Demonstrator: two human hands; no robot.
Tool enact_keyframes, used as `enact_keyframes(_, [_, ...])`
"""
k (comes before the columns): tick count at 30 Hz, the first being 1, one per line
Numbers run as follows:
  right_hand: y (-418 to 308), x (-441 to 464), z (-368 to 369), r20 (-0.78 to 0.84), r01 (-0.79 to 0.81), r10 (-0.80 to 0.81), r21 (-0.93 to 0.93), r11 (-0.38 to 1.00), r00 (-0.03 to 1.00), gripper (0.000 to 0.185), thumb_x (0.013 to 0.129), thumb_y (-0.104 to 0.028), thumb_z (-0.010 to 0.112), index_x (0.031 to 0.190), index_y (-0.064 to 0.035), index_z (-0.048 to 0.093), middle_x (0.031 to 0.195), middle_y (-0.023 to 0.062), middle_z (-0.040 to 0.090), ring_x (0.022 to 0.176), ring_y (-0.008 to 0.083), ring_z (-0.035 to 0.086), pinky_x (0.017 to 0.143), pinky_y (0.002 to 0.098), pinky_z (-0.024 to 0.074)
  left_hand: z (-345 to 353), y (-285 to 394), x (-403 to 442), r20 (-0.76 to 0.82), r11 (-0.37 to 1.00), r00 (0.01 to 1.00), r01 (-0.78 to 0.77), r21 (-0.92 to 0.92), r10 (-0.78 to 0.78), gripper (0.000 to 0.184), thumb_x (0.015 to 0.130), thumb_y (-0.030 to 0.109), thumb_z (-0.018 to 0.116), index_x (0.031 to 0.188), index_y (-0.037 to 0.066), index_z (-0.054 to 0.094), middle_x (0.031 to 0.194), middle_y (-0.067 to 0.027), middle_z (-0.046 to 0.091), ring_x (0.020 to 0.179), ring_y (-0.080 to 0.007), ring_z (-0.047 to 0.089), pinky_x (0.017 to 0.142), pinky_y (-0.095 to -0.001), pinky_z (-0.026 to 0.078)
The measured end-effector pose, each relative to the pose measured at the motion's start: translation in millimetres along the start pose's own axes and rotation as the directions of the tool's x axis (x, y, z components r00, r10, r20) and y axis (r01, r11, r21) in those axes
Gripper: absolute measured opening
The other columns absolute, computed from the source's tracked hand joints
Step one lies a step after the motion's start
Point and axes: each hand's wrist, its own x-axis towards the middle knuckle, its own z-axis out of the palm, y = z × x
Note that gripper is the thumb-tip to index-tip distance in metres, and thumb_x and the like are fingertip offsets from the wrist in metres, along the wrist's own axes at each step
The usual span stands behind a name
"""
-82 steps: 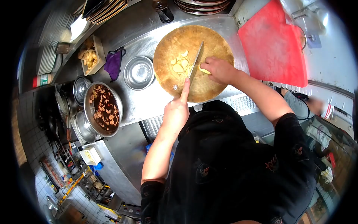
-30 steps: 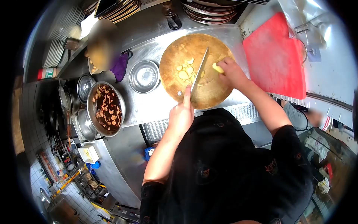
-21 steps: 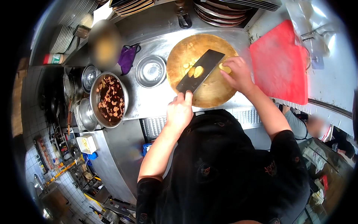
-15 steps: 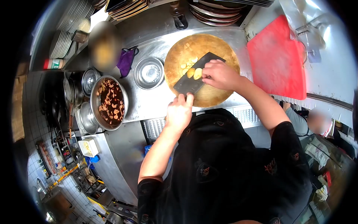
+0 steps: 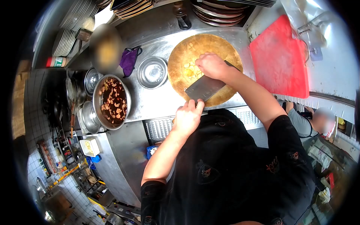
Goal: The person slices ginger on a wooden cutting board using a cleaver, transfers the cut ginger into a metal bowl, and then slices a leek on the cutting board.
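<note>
My left hand [image 5: 188, 117] is closed around the handle end of a dark, wide cleaver [image 5: 205, 89], whose blade lies flat over the lower part of a round wooden chopping block [image 5: 221, 45]. Above the blade, my right hand [image 5: 210, 65] has its fingers bent together at the pale yellow slices [image 5: 190, 71] on the block. Whatever those fingers hold is hidden. My right forearm crosses over the far end of the cleaver.
Left of the block sit an empty metal bowl [image 5: 152, 72], a purple mask [image 5: 128, 62] and a large bowl of dark liquid with pieces [image 5: 112, 102]. A red board [image 5: 279, 56] stands at the right. Another person [image 5: 307, 122] is at the far right.
The cleaver has turned from edge-on to flat, and the slices once on its blade are gone from it. My right hand has moved left over the blade to the slices on the block.
</note>
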Motion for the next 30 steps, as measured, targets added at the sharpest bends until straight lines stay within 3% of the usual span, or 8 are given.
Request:
enact_keyframes(3, [2,-5,-39,-0.334,0.024,-0.016,0.02,1.0,0.943,0.008,0.092,-0.014,0.069,0.095,-0.007,0.073,0.097,0.0132,0.073,0.095,0.0348,0.069,0.089,0.0471,0.0548,-3,-2,-12,-0.019,1.0,0.999,0.026,-0.006,-0.026,0.034,0.081,0.007,0.067,0.115,0.004,0.063,0.085,-0.0106,0.062,0.074,-0.0277,0.07,0.06,-0.04,0.059])
enact_keyframes(7, [7,-22,-97,-0.734,-0.106,0.125,0.073,0.992,0.667,0.009,0.093,-0.013,0.071,0.098,-0.0067,0.075,0.099,0.0113,0.072,0.098,0.0338,0.068,0.09,0.0449,0.0553,-15,-10,-39,-0.062,0.968,0.968,0.237,-0.08,-0.242,0.032,0.088,0.006,0.068,0.12,0.005,0.064,0.085,-0.0136,0.064,0.072,-0.033,0.07,0.062,-0.0457,0.06])
enact_keyframes(10, [5,-36,-74,-0.678,-0.098,0.138,0.098,0.99,0.722,0.008,0.091,-0.01,0.073,0.098,-0.0068,0.074,0.1,0.0113,0.07,0.098,0.0324,0.066,0.089,0.0434,0.0559,-12,-21,-46,-0.146,0.896,0.89,0.406,-0.182,-0.433,0.03,0.094,0.006,0.068,0.123,0.003,0.063,0.091,-0.0202,0.068,0.071,-0.0413,0.071,0.063,-0.0512,0.059])
enact_keyframes(13, [-16,-46,-15,-0.475,0.056,0.007,0.119,0.991,0.88,0.01,0.091,-0.013,0.074,0.099,-0.0076,0.074,0.102,0.0103,0.069,0.101,0.0313,0.066,0.089,0.0434,0.0562,-1,-35,-42,-0.115,0.798,0.819,0.5,-0.337,-0.562,0.035,0.092,0.003,0.068,0.127,0.0,0.061,0.099,-0.0254,0.071,0.083,-0.047,0.072,0.075,-0.055,0.057])
enact_keyframes(17, [-46,-40,32,-0.318,0.008,0.043,0.158,0.987,0.947,0.013,0.091,-0.015,0.074,0.102,-0.0093,0.074,0.108,0.0084,0.068,0.105,0.0304,0.065,0.093,0.0435,0.0552,5,-36,-27,0.118,0.65,0.737,0.651,-0.393,-0.666,0.035,0.092,0.003,0.068,0.126,-0.002,0.061,0.099,-0.0296,0.071,0.091,-0.049,0.072,0.082,-0.0558,0.055])
enact_keyframes(20, [-50,-34,52,-0.39,0.05,-0.007,0.101,0.994,0.921,0.017,0.091,-0.017,0.073,0.108,-0.0121,0.075,0.114,0.0056,0.067,0.111,0.0286,0.063,0.095,0.0428,0.0549,6,-29,-24,0.157,0.634,0.756,0.628,-0.452,-0.636,0.034,0.093,0.003,0.067,0.125,-0.001,0.061,0.099,-0.0309,0.072,0.091,-0.0494,0.072,0.081,-0.0556,0.056])
enact_keyframes(25, [-29,-36,68,-0.258,0.054,-0.04,0.048,0.997,0.965,0.024,0.088,-0.014,0.074,0.112,-0.0133,0.076,0.115,0.0063,0.068,0.112,0.0289,0.064,0.094,0.0414,0.0559,5,-28,-22,0.178,0.634,0.765,0.62,-0.463,-0.618,0.034,0.093,0.005,0.067,0.126,0.0,0.06,0.096,-0.0305,0.072,0.089,-0.0501,0.072,0.08,-0.0553,0.057])
enact_keyframes(30, [-26,-38,66,-0.24,0.084,-0.076,0.024,0.996,0.968,0.029,0.087,-0.011,0.074,0.115,-0.0141,0.077,0.115,0.0059,0.07,0.112,0.0279,0.065,0.092,0.0398,0.0578,10,-36,-25,0.125,0.78,0.836,0.545,-0.307,-0.534,0.06,0.095,0.006,0.063,0.153,0.007,0.047,0.097,-0.0281,0.072,0.084,-0.0476,0.073,0.077,-0.0557,0.059])
